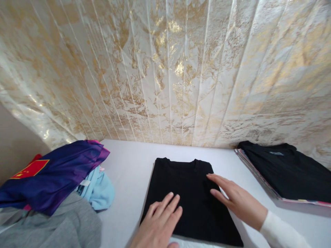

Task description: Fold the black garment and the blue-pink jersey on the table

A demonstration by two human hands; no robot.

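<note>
A black T-shirt (191, 206), folded into a neat rectangle with its neckline at the far end, lies in front of me on the white table. My left hand (161, 220) rests on its lower left part, fingers stretched out and slightly spread. Over the right edge of the shirt is my right hand (234, 198), with its fingers extended and the thumb apart; fingertips touch or hover just above the cloth. Neither hand grips anything. A pale strip shows under the shirt's near edge.
To the right stands a stack of folded clothes with a black shirt (292, 172) on top. Left lies a loose heap: a purple-blue garment (69, 168) with a red patch, a light blue garment (99, 191) and a grey one (64, 227). A gold-patterned curtain (165, 69) hangs behind the table (126, 172).
</note>
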